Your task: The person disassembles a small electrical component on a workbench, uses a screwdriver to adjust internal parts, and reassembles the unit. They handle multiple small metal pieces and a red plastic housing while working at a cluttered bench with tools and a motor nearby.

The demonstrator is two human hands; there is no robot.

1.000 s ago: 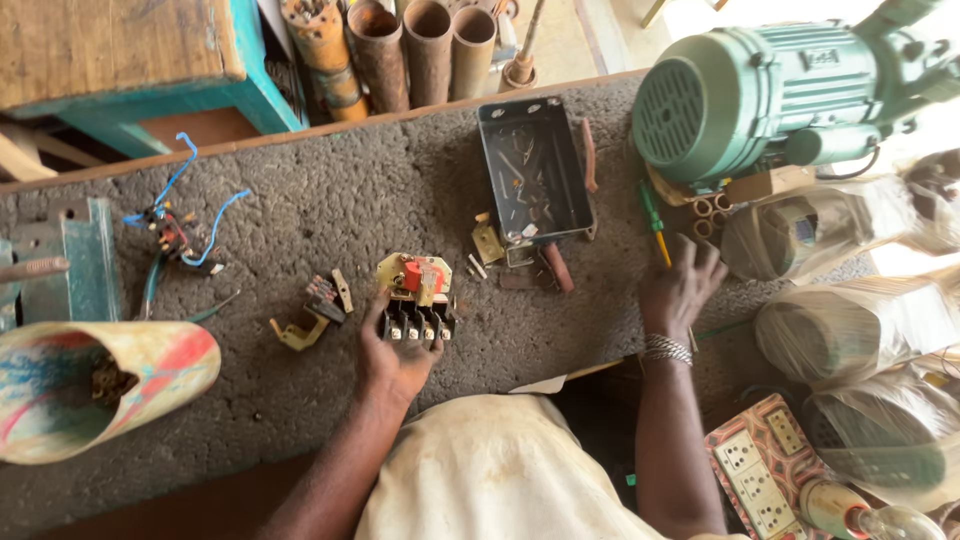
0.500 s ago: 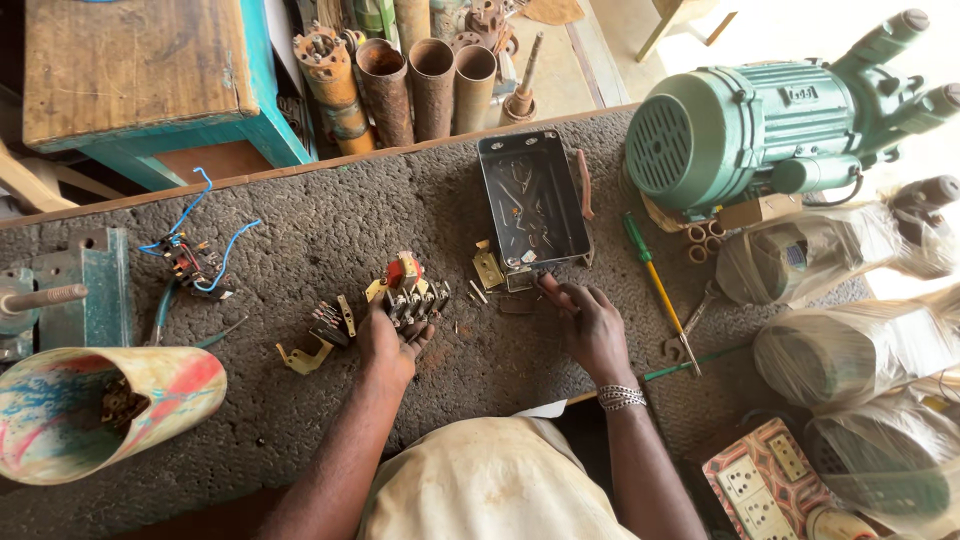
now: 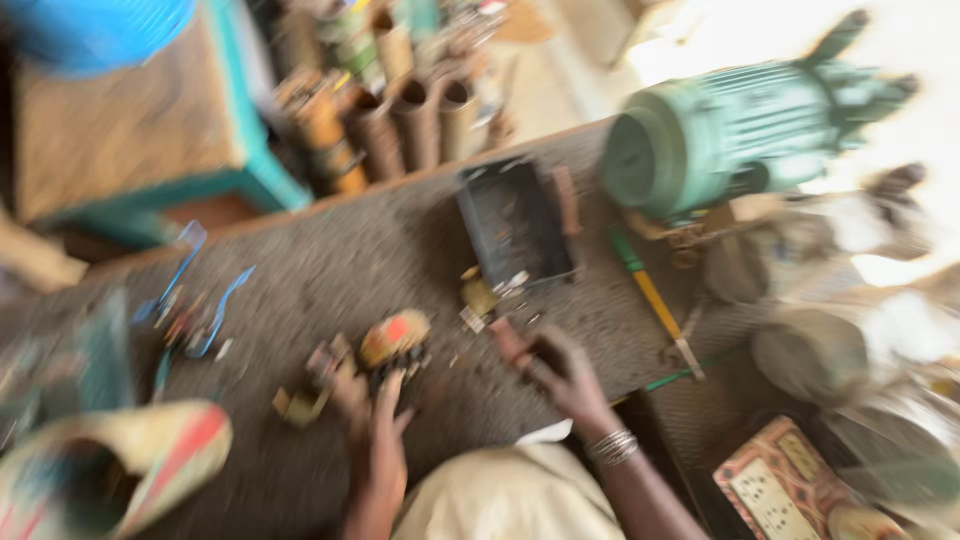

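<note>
The picture is blurred by motion. My left hand (image 3: 375, 420) grips a small yellow and red electrical part with dark terminals (image 3: 393, 345) on the grey worktop (image 3: 330, 270). My right hand (image 3: 560, 372) rests on the worktop just below a dark open metal box (image 3: 515, 222), its fingers around a reddish tool handle (image 3: 508, 340). Small brass pieces (image 3: 478, 298) lie between the two hands, near the box's front corner.
A green electric motor (image 3: 730, 135) stands at the right. A yellow and green screwdriver (image 3: 655, 300) lies beside the box. Blue wires (image 3: 195, 300) and a colourful tube (image 3: 110, 470) are at the left. Brown pipes (image 3: 400, 120) stand behind the worktop.
My right hand came from the right side by the screwdriver to the spot below the metal box and closed on the reddish handle. The camera swung, and the view is now blurred.
</note>
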